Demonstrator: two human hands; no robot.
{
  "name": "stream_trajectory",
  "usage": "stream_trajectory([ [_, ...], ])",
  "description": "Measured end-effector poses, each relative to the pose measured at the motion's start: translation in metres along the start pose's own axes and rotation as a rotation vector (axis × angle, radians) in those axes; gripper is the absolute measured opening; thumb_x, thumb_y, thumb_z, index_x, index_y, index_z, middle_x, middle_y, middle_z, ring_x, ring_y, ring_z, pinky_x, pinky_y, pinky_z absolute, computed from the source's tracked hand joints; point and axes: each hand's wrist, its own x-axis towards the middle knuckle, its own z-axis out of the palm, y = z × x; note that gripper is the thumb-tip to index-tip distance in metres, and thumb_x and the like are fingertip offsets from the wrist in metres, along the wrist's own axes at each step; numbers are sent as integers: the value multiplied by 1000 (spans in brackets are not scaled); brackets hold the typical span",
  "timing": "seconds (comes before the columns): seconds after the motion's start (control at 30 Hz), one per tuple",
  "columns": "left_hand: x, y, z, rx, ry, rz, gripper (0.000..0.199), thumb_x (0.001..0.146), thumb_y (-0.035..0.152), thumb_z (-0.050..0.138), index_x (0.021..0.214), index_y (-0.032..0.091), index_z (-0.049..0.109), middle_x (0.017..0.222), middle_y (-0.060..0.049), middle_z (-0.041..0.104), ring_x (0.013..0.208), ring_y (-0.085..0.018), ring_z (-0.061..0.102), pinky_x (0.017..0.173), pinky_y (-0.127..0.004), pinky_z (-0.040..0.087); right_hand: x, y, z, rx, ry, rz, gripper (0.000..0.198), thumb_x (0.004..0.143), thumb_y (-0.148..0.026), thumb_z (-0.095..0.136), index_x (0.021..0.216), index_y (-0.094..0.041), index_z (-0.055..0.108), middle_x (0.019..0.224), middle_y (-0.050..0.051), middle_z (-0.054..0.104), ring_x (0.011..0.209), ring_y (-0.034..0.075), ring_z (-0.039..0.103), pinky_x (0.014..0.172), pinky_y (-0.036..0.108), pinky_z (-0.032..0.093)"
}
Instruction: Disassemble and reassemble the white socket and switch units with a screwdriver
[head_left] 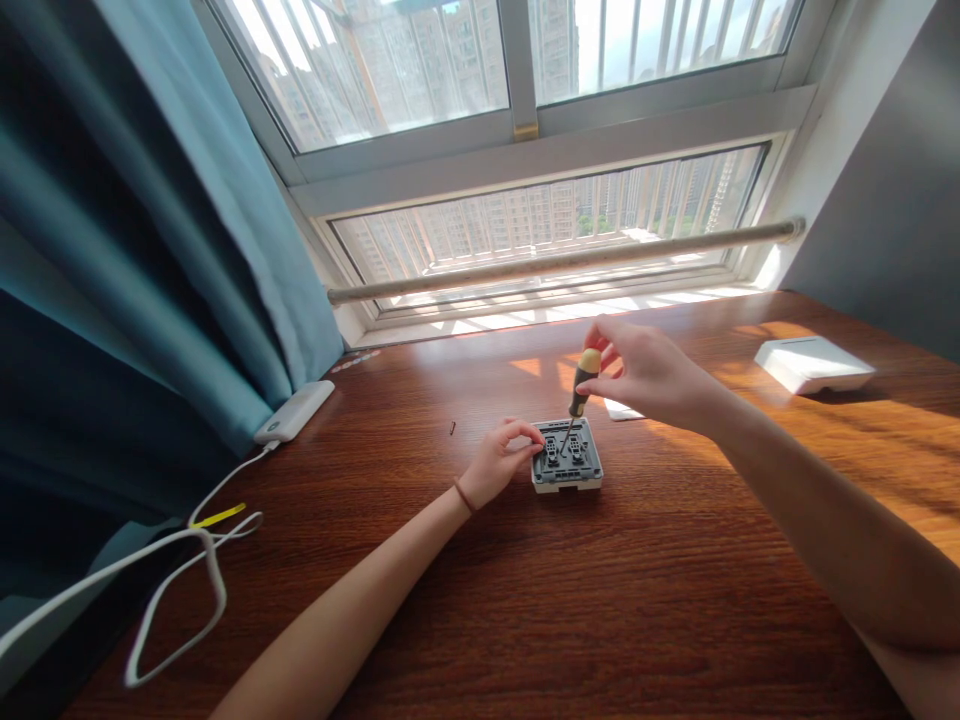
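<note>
A square wall switch (568,470) with a dark grey inner face and a white base lies flat on the wooden table. My left hand (501,458) is closed at its left edge, thumb and fingers pinching there. Above it, my right hand (637,372) grips a screwdriver (585,378) with a black and yellow handle. The screwdriver leans slightly, its thin shaft pointing down to the middle of the switch. Whether the tip sits on a screw is too small to tell. A small screw (452,428) lies left of the switch.
On the table (480,620), a white plate (621,409) lies partly behind my right hand. A white box (814,362) stands far right. At left are a white power bank (295,411), its cable (214,570), a yellow strip (219,516) and blue curtains (225,200). A window rail (562,265) runs behind.
</note>
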Motion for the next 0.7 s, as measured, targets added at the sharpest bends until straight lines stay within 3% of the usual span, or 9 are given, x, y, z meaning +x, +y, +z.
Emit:
stream_trajectory([
  [0.13, -1, -5, 3, -103, 70, -35, 22, 75, 24, 66, 92, 17, 53, 80, -2, 65, 81, -16, 60, 86, -34, 43, 0, -1, 0, -18, 5, -3, 26, 65, -22, 69, 80, -19, 48, 72, 2, 61, 67, 17, 57, 55, 28, 42],
  [0.27, -2, -10, 5, -175, 105, 6, 42, 72, 21, 69, 105, 18, 44, 76, 1, 66, 83, -15, 61, 97, -38, 36, 1, -1, 0, -27, 3, -12, 26, 66, -23, 69, 80, -19, 47, 72, 3, 61, 67, 17, 57, 55, 28, 42],
  [0.43, -1, -11, 1, -285, -4, 18, 57, 72, 18, 68, 119, 16, 38, 78, -1, 66, 89, -16, 60, 95, -37, 37, 0, -1, 0, -36, -4, -4, 26, 67, -24, 68, 81, -18, 47, 74, 3, 61, 67, 16, 57, 55, 28, 42],
  [0.6, 0, -12, -4, -281, -95, 39, 57, 75, 19, 65, 124, 16, 37, 81, -4, 65, 99, -18, 55, 97, -37, 35, 0, 0, 0, -37, -7, 1, 26, 67, -23, 69, 81, -19, 47, 74, 3, 62, 66, 16, 57, 56, 27, 42],
  [0.7, 0, -14, -4, -304, -116, 28, 61, 76, 21, 64, 128, 17, 33, 83, -3, 63, 95, -17, 56, 97, -37, 36, 1, 0, 0, -26, -14, -1, 27, 67, -24, 69, 80, -19, 46, 74, 3, 62, 65, 16, 57, 56, 28, 42],
])
